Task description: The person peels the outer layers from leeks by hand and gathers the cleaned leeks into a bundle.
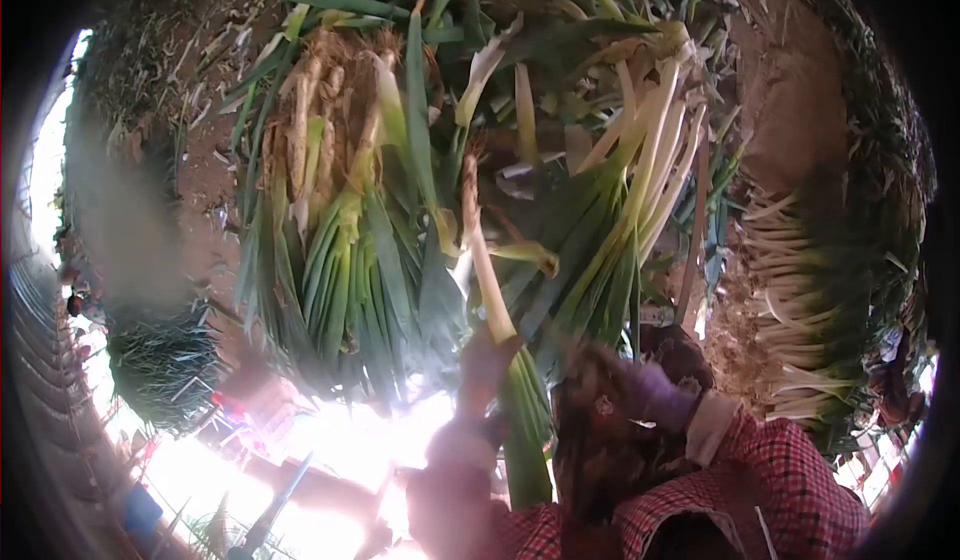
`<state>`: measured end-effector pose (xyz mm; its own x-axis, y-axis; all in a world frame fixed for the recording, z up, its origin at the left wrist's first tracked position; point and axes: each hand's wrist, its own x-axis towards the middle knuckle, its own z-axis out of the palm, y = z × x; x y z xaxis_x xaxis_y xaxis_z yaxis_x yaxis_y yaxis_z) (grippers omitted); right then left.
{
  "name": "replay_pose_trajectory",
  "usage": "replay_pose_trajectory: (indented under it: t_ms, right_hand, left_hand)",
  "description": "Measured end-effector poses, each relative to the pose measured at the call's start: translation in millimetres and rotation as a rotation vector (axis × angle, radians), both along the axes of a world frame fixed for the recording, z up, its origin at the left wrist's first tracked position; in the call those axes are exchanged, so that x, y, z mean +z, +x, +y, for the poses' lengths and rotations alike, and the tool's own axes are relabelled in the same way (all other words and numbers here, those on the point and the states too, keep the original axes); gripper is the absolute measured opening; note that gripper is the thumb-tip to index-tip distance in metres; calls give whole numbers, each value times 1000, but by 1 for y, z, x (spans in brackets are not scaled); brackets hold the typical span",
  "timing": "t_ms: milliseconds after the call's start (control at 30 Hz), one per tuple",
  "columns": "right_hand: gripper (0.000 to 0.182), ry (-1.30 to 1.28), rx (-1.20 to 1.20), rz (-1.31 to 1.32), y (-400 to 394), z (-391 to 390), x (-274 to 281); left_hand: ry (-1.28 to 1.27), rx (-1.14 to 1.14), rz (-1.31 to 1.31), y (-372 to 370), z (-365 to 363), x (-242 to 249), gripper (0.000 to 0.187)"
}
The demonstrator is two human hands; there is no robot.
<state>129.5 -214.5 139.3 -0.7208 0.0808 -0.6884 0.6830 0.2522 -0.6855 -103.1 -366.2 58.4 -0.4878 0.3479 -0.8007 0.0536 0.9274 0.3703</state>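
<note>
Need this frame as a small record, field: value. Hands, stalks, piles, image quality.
left_hand: left hand, closed round one long white-and-green stalk with brown roots
stalk_direction: roots away from the person, leaves towards
right_hand: right hand, blurred, grip unclear
left_pile: brown-rooted stalks with green leaves
right_pile: paler, cleaner-looking white stalks with green leaves
far_right: long row of white-and-green stalks
image: strong glare, lower left and centre

Left hand [487,362] wrapped round single leek [485,280], roots up, kinda between left bunch [350,260] and right bunch [610,230]. Right hand [655,392] pretty blurry, near checked sleeve [790,470]. Leek row [805,310] far right.
</note>
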Motion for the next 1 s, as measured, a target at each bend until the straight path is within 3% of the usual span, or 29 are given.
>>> replay_pose_trajectory:
  t_ms: [67, 100, 167, 233, 433, 500, 567, 667, 800, 900, 967, 1000]
  right_hand:
    - [84, 195, 200, 324, -4, -17, 9]
    - [80, 292, 333, 361, -3, -24, 2]
    - [86, 5, -29, 59, -27, -5, 3]
    - [83, 89, 0, 92, -68, 8, -34]
    - [91, 319, -134, 172, -169, 53, -173]
    - [94, 249, -37, 83, -156, 50, -154]
    - [95, 155, 86, 23, -133, 50, -91]
    - [83, 194, 142, 232, -43, 6, -46]
    - [70, 51, 42, -212, -70, 37, -28]
    - [69, 89, -73, -156, -115, 56, -59]
    - [63, 315, -39, 345, -94, 28, -17]
    - [65, 339, -49, 362, -79, 17, -25]
  left_hand:
    - [23, 94, -13, 5, -6, 9, 50]
    - [37, 150, -99, 2, -15, 5, 51]
    - [-20, 44, -16, -1, -19, 6, 51]
    - [-59, -60, 44, -5, -11, 10, 53]
    - [138, 209, -161, -12, -23, -6, 54]
    - [186, 220, -196, -7, -30, -19, 55]
    - [242, 238, -183, -5, -31, -31, 60]
    - [162, 178, -202, -6, -25, -28, 78]
    - [186, 147, -238, -8, -15, -20, 106]
    - [244, 114, -251, -13, -10, -7, 114]
    - [187, 121, -242, -20, -2, -6, 114]
    - [225, 219, -320, -15, -2, -5, 111]
